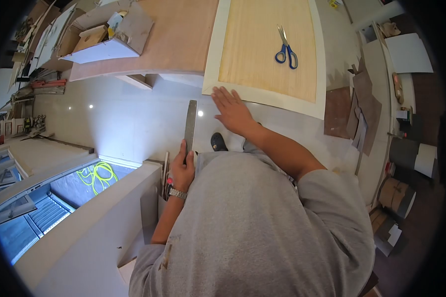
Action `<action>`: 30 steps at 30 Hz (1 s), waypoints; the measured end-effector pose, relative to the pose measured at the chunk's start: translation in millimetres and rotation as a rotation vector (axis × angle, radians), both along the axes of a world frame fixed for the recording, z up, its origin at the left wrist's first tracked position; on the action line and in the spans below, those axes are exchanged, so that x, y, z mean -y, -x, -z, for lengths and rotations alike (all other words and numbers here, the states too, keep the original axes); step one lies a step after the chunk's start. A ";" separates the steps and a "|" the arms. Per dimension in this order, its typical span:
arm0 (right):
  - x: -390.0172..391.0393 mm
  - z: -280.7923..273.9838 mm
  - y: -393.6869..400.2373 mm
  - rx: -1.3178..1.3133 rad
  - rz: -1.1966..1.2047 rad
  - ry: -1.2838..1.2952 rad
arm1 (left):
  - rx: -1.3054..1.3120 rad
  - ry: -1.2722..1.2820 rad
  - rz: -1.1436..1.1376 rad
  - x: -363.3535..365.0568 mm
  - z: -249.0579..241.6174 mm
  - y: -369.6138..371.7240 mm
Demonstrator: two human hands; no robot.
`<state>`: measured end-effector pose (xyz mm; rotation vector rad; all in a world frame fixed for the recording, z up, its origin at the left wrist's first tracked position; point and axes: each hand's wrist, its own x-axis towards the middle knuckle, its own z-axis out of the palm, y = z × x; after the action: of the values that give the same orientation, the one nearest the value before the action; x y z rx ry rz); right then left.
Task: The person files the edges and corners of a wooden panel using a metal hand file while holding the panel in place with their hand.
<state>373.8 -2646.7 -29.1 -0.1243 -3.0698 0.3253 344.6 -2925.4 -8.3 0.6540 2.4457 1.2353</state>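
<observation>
My left hand (182, 171), with a metal watch on its wrist, is closed round the lower end of a long, flat grey file (190, 121) that points away from me. My right hand (230, 111) lies flat, fingers stretched, with its fingertips on the near left corner of a wooden panel (262, 74) that has a pale border. Blue-handled scissors (286, 54) rest on the panel, farther out, blades slightly apart.
Left of the panel is a brown board (183, 34) bearing an open cardboard box (109, 39) of odds and ends. Brown sheet scraps (364, 106) lean at the right. A yellow-green cord (98, 175) lies coiled beyond the low wall (99, 208) at my left.
</observation>
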 end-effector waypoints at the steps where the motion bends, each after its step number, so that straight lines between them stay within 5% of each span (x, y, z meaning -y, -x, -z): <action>1: -5.6 -2.0 -12.5 0.028 0.015 -0.029 | 0.063 0.011 -0.006 -3.4 -9.3 -0.2; 7: -18.8 -22.0 -61.1 -0.027 0.186 -0.063 | 0.082 -0.058 0.003 -6.8 0.0 -0.8; 13: -15.3 -2.7 13.5 -0.371 0.167 0.183 | 0.052 0.010 0.065 -16.8 1.2 10.6; 19: -32.9 9.6 11.5 -0.419 0.074 0.085 | 0.055 -0.021 0.043 -22.6 -3.5 14.4; 25: -59.1 -2.8 -58.7 -0.308 0.249 0.131 | 0.067 -0.016 0.022 -7.4 -1.9 6.0; 30: -25.0 -2.0 -23.8 -0.341 0.198 0.184 | 0.035 0.007 0.060 2.7 14.7 3.9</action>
<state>397.6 -2621.7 -27.1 -0.3388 -2.6605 0.5524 340.8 -2928.1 -23.0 0.6923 2.3832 1.2040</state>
